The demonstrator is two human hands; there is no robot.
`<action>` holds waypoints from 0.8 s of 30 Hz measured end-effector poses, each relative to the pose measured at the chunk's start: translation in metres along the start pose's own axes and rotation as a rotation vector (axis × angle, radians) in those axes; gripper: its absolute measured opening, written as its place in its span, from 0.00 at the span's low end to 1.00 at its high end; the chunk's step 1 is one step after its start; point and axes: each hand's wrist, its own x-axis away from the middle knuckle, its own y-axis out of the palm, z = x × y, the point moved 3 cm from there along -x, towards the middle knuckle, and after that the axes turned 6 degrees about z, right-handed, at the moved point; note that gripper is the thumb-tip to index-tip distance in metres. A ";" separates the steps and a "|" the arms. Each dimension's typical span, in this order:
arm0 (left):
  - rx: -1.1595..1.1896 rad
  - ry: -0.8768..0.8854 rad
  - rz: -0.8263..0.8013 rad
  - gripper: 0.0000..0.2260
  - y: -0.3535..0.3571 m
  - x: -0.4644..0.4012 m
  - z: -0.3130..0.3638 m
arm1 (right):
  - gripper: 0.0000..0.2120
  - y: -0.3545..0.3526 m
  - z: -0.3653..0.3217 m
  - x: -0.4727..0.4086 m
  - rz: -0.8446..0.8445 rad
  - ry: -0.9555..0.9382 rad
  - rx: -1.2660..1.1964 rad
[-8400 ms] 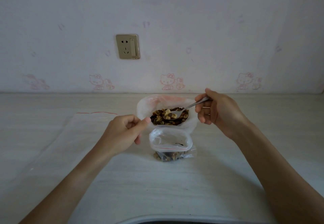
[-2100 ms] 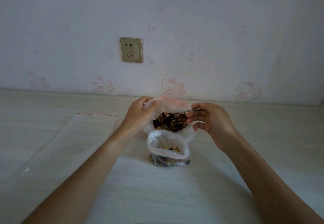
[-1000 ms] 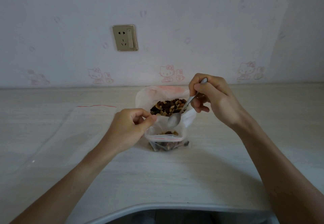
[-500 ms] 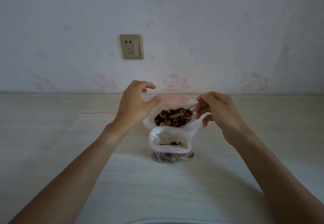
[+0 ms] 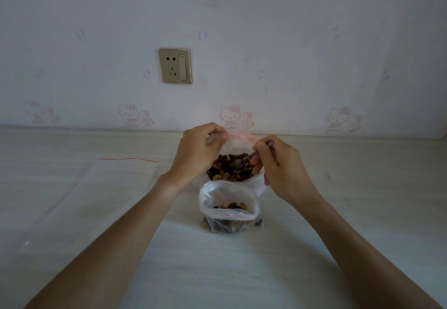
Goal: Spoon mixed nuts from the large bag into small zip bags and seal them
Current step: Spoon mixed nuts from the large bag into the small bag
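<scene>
Nuts (image 5: 229,171) are sitting heaped in the large bag (image 5: 238,140), which is standing open on the table (image 5: 350,187) near the wall. Directly in front of it, nearer the person and touching its lower front, the small zip bag (image 5: 228,208) is standing upright with its mouth gaping and a shallow layer of nuts in the bottom; its red seal strip is not yet pressed together.

The spoon (image 5: 244,161) is lying bowl-down in the nut heap, its handle running up and to the right into the right hand (image 5: 278,171), whose fingers are curling round the handle near its end. The left hand (image 5: 196,156) is pinching the large bag's upper left rim between thumb and fingers, holding the mouth open.

Judgement: a scoop is under way. The transfer turns on one relation: the small bag's mouth is lying straight toward the person from the spoon bowl and lower, so the right hand, the nearer to it, need only draw the load back and down.

A flat, empty clear bag (image 5: 101,187) with a red strip is lying to the left on the table. A wall socket (image 5: 175,65) is showing above.
</scene>
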 end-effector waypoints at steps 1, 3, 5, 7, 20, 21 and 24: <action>0.039 0.009 0.013 0.04 0.000 0.001 0.001 | 0.11 0.001 0.001 0.000 -0.011 0.027 -0.016; 0.078 0.022 0.023 0.05 0.001 0.003 0.003 | 0.11 0.001 0.005 -0.001 -0.031 0.134 -0.091; 0.101 0.016 0.021 0.06 0.001 0.003 0.005 | 0.11 -0.001 0.009 -0.002 -0.034 0.237 -0.177; 0.122 0.009 0.013 0.07 0.002 0.003 0.008 | 0.11 -0.001 0.010 -0.001 -0.021 0.311 -0.253; 0.169 -0.020 -0.020 0.05 0.003 0.005 0.009 | 0.13 -0.001 0.013 0.001 -0.010 0.467 -0.414; 0.170 -0.020 -0.015 0.05 0.002 0.005 0.008 | 0.13 -0.004 0.014 0.000 -0.012 0.492 -0.436; 0.158 -0.025 -0.007 0.06 0.001 0.005 0.008 | 0.12 -0.009 0.017 -0.003 -0.036 0.563 -0.501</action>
